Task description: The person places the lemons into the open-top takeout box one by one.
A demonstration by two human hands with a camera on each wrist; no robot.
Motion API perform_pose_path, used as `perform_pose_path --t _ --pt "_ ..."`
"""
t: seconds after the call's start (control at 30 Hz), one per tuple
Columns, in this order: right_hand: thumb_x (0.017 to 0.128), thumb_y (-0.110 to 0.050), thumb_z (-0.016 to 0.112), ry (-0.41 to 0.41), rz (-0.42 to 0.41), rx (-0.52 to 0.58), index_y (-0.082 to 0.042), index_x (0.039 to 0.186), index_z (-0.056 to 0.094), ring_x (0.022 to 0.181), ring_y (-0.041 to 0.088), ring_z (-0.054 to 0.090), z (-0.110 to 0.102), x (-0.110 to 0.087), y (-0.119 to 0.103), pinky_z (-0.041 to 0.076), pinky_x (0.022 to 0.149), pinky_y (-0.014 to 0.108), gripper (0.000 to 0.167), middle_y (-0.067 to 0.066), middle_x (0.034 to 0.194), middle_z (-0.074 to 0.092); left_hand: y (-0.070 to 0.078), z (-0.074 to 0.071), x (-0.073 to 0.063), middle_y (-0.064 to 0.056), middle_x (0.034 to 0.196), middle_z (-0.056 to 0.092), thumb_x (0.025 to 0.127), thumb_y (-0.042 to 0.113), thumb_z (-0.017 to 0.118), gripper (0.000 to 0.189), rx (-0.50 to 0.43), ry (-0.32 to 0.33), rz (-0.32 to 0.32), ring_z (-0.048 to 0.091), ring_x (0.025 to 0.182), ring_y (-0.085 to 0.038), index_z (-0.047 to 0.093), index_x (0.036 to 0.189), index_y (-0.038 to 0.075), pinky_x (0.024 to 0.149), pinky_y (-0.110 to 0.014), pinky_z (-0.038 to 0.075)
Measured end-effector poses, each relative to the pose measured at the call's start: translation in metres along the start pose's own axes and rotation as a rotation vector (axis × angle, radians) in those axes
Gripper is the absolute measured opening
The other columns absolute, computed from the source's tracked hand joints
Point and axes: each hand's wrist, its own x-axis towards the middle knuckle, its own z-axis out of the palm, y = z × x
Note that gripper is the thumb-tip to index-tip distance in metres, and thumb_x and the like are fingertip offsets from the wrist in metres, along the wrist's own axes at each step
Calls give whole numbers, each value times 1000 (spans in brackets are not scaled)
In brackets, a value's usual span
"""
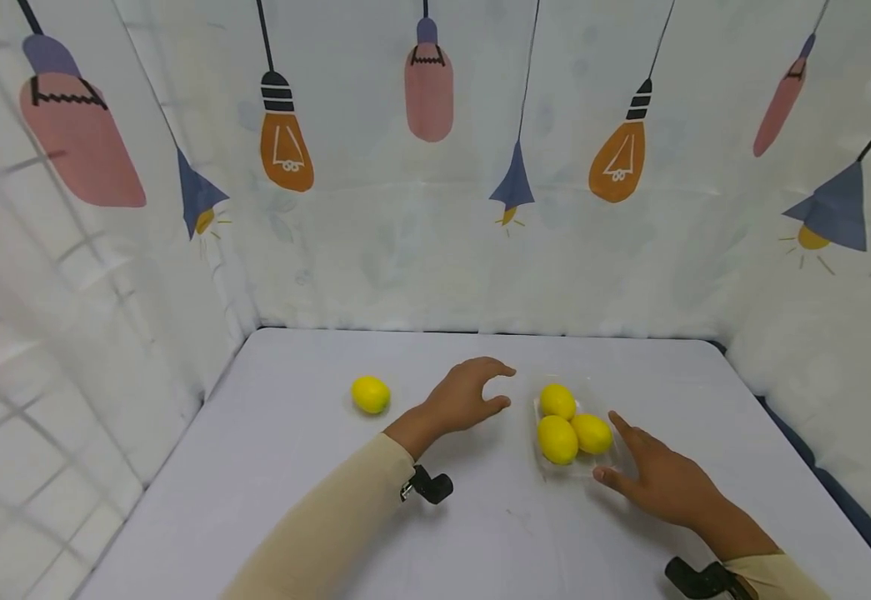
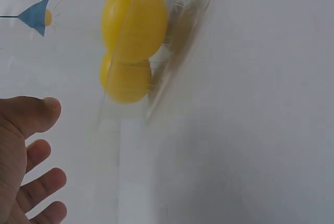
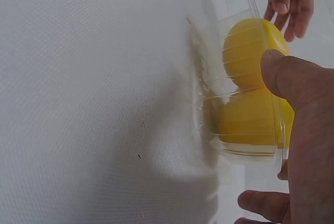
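Three yellow lemons (image 1: 558, 440) sit together in a clear plastic container (image 1: 566, 472) right of the table's middle. My right hand (image 1: 663, 483) is at the container's right side, thumb and fingers spread and not curled round it; whether a fingertip touches the rim I cannot tell. In the right wrist view the thumb (image 3: 287, 75) overlaps the container's wall (image 3: 245, 152). My left hand (image 1: 465, 396) hovers left of the container, fingers loosely bent and holding nothing. A single lemon (image 1: 371, 394) lies on the table to the left of that hand.
The white table (image 1: 255, 500) has a rounded far edge against a white curtain (image 1: 405, 267) printed with hanging lamps. Curtains also close off the left and right sides. A black wrist mount (image 1: 429, 485) shows at the left cuff, another (image 1: 698, 579) at the right.
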Motion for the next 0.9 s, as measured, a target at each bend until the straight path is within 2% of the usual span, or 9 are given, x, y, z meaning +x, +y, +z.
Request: perform_pose_path --t 0.2,0.47,0.9 --pt "87 -84 48 -6 7 -6 -6 163 20 132 53 46 0 1 4 46 94 70 112 34 152 40 -13 -12 -13 2 146 56 98 32 72 49 3 18 -37 48 138 -19 59 144 20 117 -41 37" --pt "89 -82 48 -6 -6 11 -7 163 19 132 53 46 2 -1 7 47 91 71 110 34 153 39 -24 -23 -26 1 148 55 97 31 74 51 -3 24 -77 47 139 -21 59 144 20 117 -42 36" --pt "89 -82 48 -12 -11 16 -7 163 19 133 53 46 1 2 1 47 92 71 110 32 154 38 -48 -45 -57 1 145 57 94 28 77 51 11 81 -159 47 139 -22 61 142 19 116 -43 37"
